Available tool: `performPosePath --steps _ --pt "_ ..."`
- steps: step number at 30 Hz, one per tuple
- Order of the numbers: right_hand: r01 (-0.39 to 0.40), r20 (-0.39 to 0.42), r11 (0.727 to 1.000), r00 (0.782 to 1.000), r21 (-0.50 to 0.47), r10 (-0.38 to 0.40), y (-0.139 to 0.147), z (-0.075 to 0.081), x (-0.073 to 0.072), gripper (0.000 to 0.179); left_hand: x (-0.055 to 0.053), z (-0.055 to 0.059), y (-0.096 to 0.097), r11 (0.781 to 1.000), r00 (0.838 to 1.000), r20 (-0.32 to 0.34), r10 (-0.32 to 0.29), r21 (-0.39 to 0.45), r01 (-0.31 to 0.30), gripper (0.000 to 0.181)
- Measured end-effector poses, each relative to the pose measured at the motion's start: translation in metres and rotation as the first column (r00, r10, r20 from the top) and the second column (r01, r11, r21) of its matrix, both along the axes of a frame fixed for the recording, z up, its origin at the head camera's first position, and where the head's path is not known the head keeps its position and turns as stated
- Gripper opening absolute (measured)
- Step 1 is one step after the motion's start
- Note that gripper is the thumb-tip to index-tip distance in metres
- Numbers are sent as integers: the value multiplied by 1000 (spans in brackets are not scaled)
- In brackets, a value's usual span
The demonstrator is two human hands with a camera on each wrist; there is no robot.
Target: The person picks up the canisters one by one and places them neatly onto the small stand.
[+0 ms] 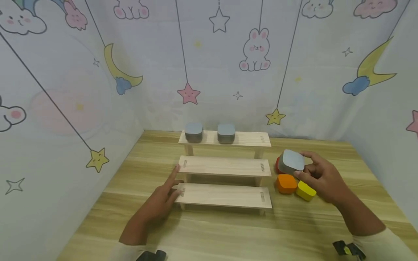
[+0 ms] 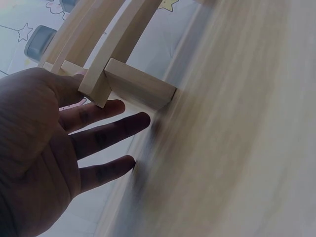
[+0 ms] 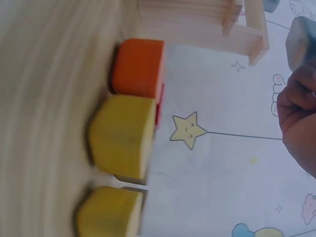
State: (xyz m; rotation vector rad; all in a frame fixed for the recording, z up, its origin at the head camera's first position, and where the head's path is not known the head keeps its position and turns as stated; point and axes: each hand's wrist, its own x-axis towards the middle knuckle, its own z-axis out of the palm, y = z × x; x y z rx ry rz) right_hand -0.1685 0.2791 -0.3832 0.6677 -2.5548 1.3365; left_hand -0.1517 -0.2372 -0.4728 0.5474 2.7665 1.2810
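My right hand pinches a grey rounded-square block between thumb and fingers, raised over the coloured blocks. In the right wrist view, that grey block shows at the edge beside the curled fingers. Beneath are an orange block, a yellow block and a partly covered red block. At the left end of a three-step wooden shelf, my left hand touches the middle board and lowest board. Its fingers are extended, spread beside the wooden end.
Two grey blocks, one on the left and one near the middle, stand on the top board. A second yellow block appears in the right wrist view. Printed cloth walls enclose the wood-grain table.
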Motion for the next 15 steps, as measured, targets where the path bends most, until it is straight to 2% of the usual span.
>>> performPosePath --steps 5,11,15 --pt "-114 88 993 990 14 112 0 22 -18 56 0 1 1 1000 1000 -3 0 4 0 89" --pt "-264 178 964 950 27 255 -4 36 -39 54 -1 3 1 1000 1000 -8 2 -5 -2 89" --pt "-302 210 952 935 56 285 -12 42 -50 56 0 2 0 1000 1000 6 5 5 -5 90"
